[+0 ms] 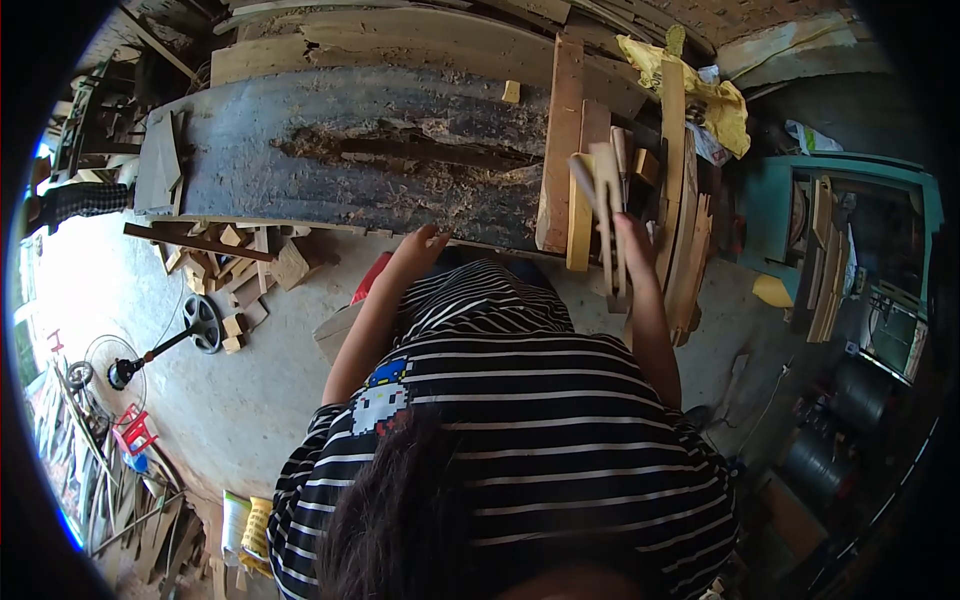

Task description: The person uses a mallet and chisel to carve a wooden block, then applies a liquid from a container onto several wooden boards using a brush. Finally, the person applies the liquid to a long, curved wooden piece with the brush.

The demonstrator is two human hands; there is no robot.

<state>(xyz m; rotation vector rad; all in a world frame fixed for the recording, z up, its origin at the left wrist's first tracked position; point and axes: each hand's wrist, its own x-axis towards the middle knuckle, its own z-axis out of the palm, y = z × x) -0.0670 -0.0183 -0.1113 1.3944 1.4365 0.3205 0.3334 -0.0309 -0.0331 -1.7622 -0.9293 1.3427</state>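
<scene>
My left hand [425, 247] is at the near edge of a large dark wooden slab [260, 150], its fingers bent; whether anything small is between them is too small to tell. The slab has a long rough hollow with crumbly debris. On the right, my right hand [637, 243] is beside several narrow wooden pieces with handles [607, 180], which stand close together near the upright boards. Its fingers are partly hidden behind these pieces, so the grip is unclear. A small wood block [511, 92] lies on the slab's far right part.
Long boards [560, 150] stand right of the slab, with a yellow bag [715, 105] behind. Offcuts [290, 262] lie on the floor at left, near a black wheel-like part [203, 324]. A teal machine [765, 210] stands at right. A person's checkered sleeve [90, 199] shows at far left.
</scene>
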